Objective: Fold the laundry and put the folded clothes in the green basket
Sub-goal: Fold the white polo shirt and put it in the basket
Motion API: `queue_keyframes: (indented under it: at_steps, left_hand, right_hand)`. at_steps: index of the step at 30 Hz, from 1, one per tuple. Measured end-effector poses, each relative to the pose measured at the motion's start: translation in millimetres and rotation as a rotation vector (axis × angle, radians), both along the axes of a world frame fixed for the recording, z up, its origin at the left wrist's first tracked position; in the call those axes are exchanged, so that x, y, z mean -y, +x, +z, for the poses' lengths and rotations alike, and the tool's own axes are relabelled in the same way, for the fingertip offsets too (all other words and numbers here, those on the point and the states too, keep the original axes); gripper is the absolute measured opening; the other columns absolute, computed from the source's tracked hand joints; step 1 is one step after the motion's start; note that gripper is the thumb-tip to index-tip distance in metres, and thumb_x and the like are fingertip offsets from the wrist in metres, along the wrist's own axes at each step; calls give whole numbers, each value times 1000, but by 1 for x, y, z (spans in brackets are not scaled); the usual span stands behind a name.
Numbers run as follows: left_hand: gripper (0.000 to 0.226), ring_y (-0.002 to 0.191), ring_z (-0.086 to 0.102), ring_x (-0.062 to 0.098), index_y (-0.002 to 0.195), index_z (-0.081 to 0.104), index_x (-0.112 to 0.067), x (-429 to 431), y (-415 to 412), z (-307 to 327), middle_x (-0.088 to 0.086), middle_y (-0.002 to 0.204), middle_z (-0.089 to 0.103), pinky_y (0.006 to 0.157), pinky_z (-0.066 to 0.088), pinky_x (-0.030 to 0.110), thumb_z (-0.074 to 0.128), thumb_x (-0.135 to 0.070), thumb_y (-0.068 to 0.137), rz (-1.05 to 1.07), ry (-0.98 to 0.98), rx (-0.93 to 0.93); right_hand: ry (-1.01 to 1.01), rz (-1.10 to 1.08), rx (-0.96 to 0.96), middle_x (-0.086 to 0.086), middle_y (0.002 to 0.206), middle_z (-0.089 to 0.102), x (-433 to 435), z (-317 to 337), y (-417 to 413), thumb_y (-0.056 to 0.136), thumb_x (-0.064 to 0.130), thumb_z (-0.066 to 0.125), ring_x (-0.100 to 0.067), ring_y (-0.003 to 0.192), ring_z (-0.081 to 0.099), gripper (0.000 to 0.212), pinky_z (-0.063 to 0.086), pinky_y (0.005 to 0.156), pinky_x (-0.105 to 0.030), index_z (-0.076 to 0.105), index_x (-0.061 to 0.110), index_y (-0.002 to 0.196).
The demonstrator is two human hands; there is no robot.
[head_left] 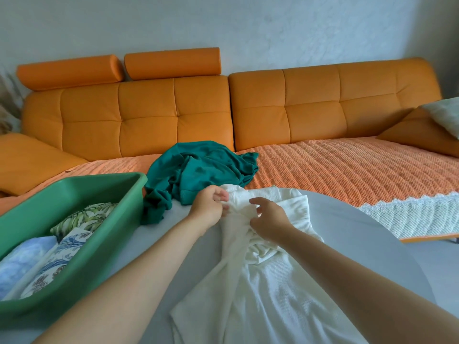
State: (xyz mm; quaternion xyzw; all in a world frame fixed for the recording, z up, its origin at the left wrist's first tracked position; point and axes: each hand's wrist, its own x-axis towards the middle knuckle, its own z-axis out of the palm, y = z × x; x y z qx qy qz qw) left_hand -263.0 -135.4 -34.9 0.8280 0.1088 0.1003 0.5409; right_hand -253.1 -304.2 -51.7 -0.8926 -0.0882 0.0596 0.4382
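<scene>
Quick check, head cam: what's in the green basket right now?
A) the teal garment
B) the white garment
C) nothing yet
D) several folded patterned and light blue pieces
D: the green basket already holds folded pieces, leaf-print, blue-print and light blue, while the teal garment lies crumpled outside it and both hands work the white garment on the table.

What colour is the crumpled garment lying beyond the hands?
Teal green, plain, no pattern; clearest in the head view.
</scene>
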Motion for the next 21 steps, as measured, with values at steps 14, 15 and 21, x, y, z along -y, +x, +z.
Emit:
queue_keyframes:
  at_steps: [14, 15, 21]
  left_hand:
    - [63, 152, 13, 24, 152, 39, -24, 2, 48, -34, 0, 166, 14, 121, 16, 36, 55, -49, 97, -324, 516, -312]
    - [46, 147, 27, 27, 141, 53, -22, 3, 52, -35, 5, 160, 26, 116, 23, 33, 51, -41, 100, -217, 471, -232]
    - [47, 125, 54, 32, 141, 54, -27, 4, 71, -40, 11, 142, 55, 101, 46, 35, 42, -16, 97, 0, 529, -250]
  right_hand:
    - [-851, 391, 428, -10, 165, -20, 31, 6, 15, 83, 18, 59, -27, 150, -26, 72, -11, 120, -54, 38, 29, 151]
    - [-856, 446, 436, -8, 164, -22, 32, 4, 18, 82, 18, 57, -23, 148, -30, 77, -16, 119, -53, 32, 27, 154]
    - [-723, 563, 94, 6, 168, -7, 39, -14, 36, 86, 27, 48, -12, 153, -7, 88, -3, 124, -50, 0, 41, 158]
